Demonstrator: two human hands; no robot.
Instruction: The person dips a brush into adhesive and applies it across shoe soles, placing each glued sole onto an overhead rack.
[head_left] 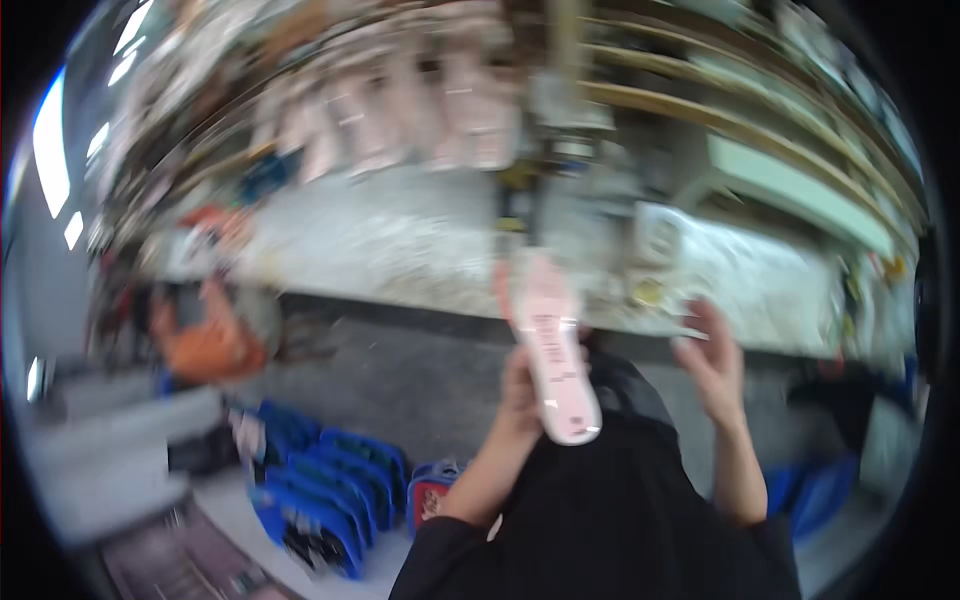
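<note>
A pink shoe insole point(553, 345) with a pale shiny rim and dark printed marks lies lengthwise in front of me. My left hand point(519, 392) is closed around its left side, with the far fingers hidden beneath it. A reddish-orange strip point(503, 290) shows along the insole's far left edge, too blurred to tell more. Off to the right, my right hand point(713, 362) is raised near the workbench edge, apart from the insole. Its thumb and fingers are spread, and motion smears the fingertips.
A long white-topped workbench point(390, 245) runs across ahead. Behind it, several pink sole-shaped pieces point(478, 115) stand along a rack. Wooden shelf rails point(700, 105) are at the far right. Blue bins point(315, 490) stand lower left, and an orange chair point(215, 340) is at the left.
</note>
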